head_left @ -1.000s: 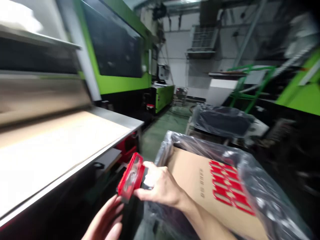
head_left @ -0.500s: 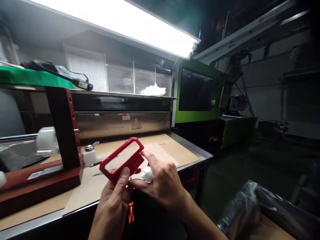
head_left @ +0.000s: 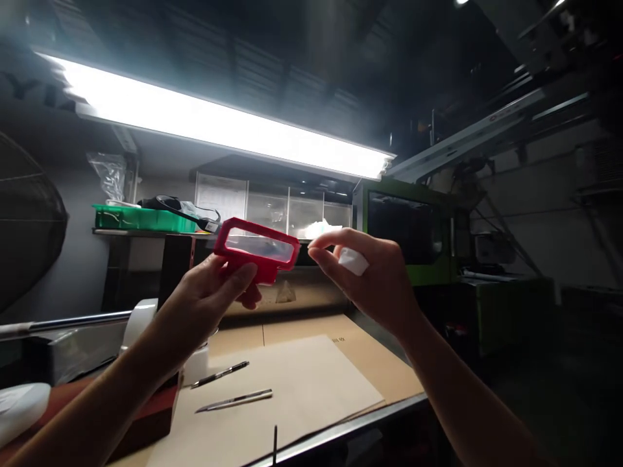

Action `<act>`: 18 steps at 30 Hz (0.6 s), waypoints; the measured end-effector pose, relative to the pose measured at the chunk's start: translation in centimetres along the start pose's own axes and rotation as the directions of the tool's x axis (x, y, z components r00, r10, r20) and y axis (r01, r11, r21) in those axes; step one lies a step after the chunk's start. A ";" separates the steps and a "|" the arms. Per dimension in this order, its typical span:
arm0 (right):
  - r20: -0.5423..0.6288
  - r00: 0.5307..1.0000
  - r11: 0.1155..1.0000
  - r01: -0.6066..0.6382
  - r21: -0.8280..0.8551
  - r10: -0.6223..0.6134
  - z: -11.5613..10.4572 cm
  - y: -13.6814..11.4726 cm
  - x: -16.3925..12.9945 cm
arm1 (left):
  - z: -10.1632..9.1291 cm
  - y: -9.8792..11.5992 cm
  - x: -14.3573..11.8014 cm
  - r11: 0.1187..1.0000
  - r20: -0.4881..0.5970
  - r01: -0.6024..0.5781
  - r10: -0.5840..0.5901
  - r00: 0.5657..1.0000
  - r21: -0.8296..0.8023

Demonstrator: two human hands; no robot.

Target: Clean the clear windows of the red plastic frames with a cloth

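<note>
- One red frame [head_left: 257,248] with a clear window was what we held up toward the strip light [head_left: 219,126], above the surface [head_left: 292,389] and near eye level.
- Our left hand [head_left: 214,295] gripped it from below, thumb on the near edge; that hold looked slim to us, so a slip could have dropped the frame onto the cardboard sheet [head_left: 287,395].
- Our right hand [head_left: 374,279] hovered just beside the frame's right end, fingers curled around a white wad [head_left: 353,261], not touching the frame.
- We judged a stray fingertip could have smeared the window.
- Below lay a pen [head_left: 220,374] and a thin blade-like tool [head_left: 233,401]; a falling frame could have struck them.
</note>
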State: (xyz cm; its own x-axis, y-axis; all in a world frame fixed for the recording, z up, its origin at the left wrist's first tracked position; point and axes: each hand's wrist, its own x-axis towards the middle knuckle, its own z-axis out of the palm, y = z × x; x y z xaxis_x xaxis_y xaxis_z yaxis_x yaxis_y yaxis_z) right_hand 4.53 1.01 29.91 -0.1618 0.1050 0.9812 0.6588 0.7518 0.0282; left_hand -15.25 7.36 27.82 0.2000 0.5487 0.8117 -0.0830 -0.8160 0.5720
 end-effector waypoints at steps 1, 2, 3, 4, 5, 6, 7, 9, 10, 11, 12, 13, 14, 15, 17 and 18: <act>0.012 0.999 0.999 0.040 -0.021 -0.039 -0.1 -0.1 0.8 | -0.1 0.3 0.4 0.999 0.025 -0.020 0.019 0.999 0.029; 0.026 0.997 0.997 0.073 -0.037 -0.072 -0.1 -0.2 1.5 | -0.2 0.6 0.7 0.998 0.048 -0.036 0.033 0.998 0.052; 0.042 0.994 0.994 0.101 -0.047 -0.100 -0.1 -0.3 2.1 | -0.2 0.8 1.0 0.997 0.066 -0.047 0.043 0.997 0.068; 0.056 0.991 0.991 0.126 -0.053 -0.123 -0.1 -0.4 2.7 | -0.2 0.9 1.2 0.995 0.079 -0.056 0.050 0.996 0.078; 0.069 0.987 0.987 0.150 -0.057 -0.146 -0.2 -0.5 3.3 | -0.1 1.0 1.3 0.994 0.088 -0.064 0.056 0.995 0.086; 0.083 0.982 0.983 0.173 -0.060 -0.167 -0.2 -0.6 3.8 | -0.1 1.0 1.4 0.993 0.094 -0.071 0.062 0.994 0.092; 0.097 0.978 0.979 0.192 -0.060 -0.186 -0.2 -0.7 4.2 | -0.1 1.1 1.5 0.992 0.103 -0.077 0.067 0.992 0.097; 0.124 0.967 0.972 0.229 -0.056 -0.221 -0.2 -0.8 5.0 | -0.1 1.2 1.5 0.993 0.126 -0.078 0.066 0.990 0.092; 0.140 0.961 0.968 0.246 -0.054 -0.237 -0.1 -0.9 5.4 | -0.1 1.3 1.5 0.993 0.136 -0.071 0.058 0.989 0.090; 0.157 0.955 0.963 0.264 -0.056 -0.252 -0.1 -1.0 5.7 | -0.1 1.5 1.4 0.994 0.144 -0.062 0.049 0.988 0.085; 0.173 0.948 0.957 0.282 -0.062 -0.268 -0.1 -1.1 6.0 | -0.1 1.7 1.4 0.995 0.149 -0.051 0.038 0.988 0.082; 0.186 0.941 0.951 0.300 -0.073 -0.283 0.0 -1.2 6.2 | -0.1 2.0 1.3 0.996 0.155 -0.041 0.028 0.988 0.083; 0.200 0.935 0.945 0.316 -0.088 -0.294 0.0 -1.3 6.4 | -0.1 2.2 1.3 0.996 0.160 -0.031 0.017 0.987 0.088; 0.214 0.929 0.938 0.329 -0.106 -0.301 0.1 -1.5 6.6 | -0.1 2.4 1.2 0.995 0.164 -0.022 0.006 0.986 0.094; 0.245 0.921 0.927 0.345 -0.148 -0.303 0.2 -1.7 7.0 | -0.1 2.8 1.2 0.994 0.175 -0.013 -0.006 0.985 0.109; 0.262 0.918 0.922 0.347 -0.170 -0.298 0.3 -1.8 7.1 | -0.2 2.8 1.2 0.992 0.178 -0.011 -0.011 0.984 0.125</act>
State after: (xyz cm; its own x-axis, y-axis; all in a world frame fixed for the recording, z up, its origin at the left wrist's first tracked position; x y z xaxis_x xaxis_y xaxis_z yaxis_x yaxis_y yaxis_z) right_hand 1.98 0.53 36.74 -0.5370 0.0431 0.8425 0.6762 0.6192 0.3993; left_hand -15.42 5.72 30.44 0.3715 0.5168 0.7713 0.0375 -0.8384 0.5438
